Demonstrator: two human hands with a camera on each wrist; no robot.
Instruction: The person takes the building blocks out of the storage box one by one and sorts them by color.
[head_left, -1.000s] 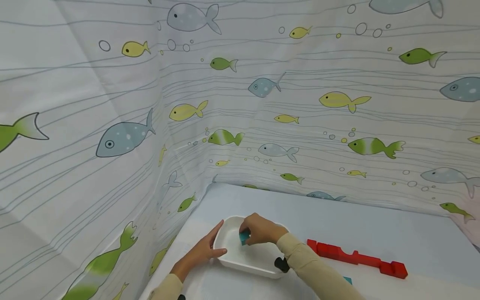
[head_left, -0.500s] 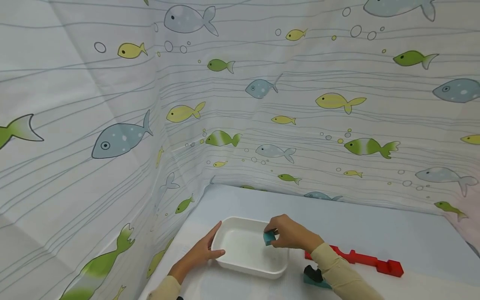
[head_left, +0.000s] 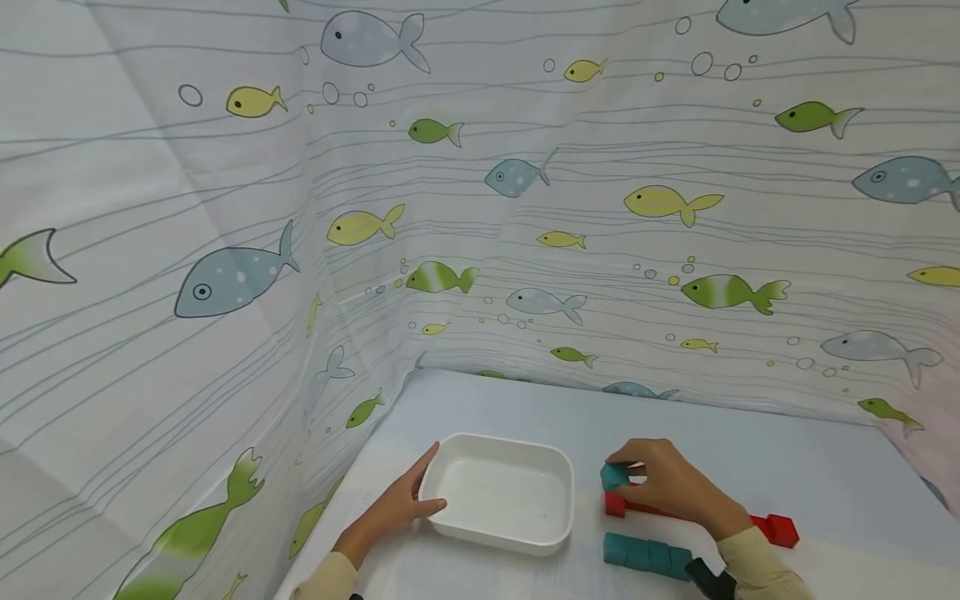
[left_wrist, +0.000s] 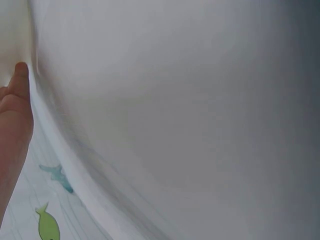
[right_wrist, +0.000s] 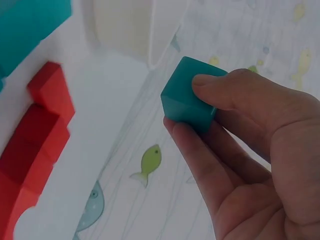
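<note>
In the head view my left hand touches the left corner of a white rectangular tray, fingers along its side wall and thumb at the near wall. My right hand pinches a small teal block between thumb and fingers, right of the tray and over the left end of a red row of blocks. The right wrist view shows this teal block closely, thumb on one face and fingers beneath. Nearer the front lies a row of teal blocks, partly behind a black wrist mount.
A white table carries everything. Fish-printed sheets stand as walls behind and to the left. Red blocks also show at the left of the right wrist view.
My right hand has moved right with the teal block, from inside the tray to above the red row. The near row of teal blocks has come into sight. My left hand stays at the tray.
</note>
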